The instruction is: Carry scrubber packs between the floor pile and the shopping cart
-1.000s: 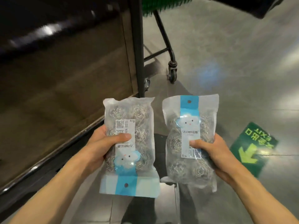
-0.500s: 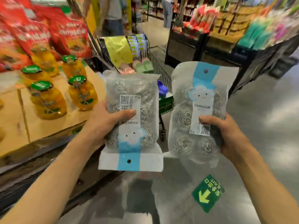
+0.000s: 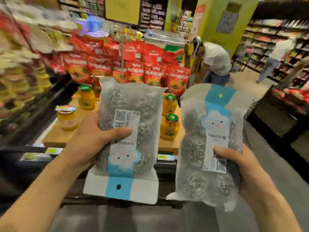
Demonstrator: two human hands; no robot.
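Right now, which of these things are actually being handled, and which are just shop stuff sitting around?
In hand:
- left hand grips the upside-down scourer pack
- right hand grips the upright scourer pack

Just around:
- jars of yellow fruit on the wooden display
- red bags behind
- a bending shopper

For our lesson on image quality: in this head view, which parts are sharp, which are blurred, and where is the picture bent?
Head view: the two packs, left pack and right pack, are fairly sharp; the shelves at upper left smear with motion blur; the wide lens bends the edges, and the forearms splay outward.
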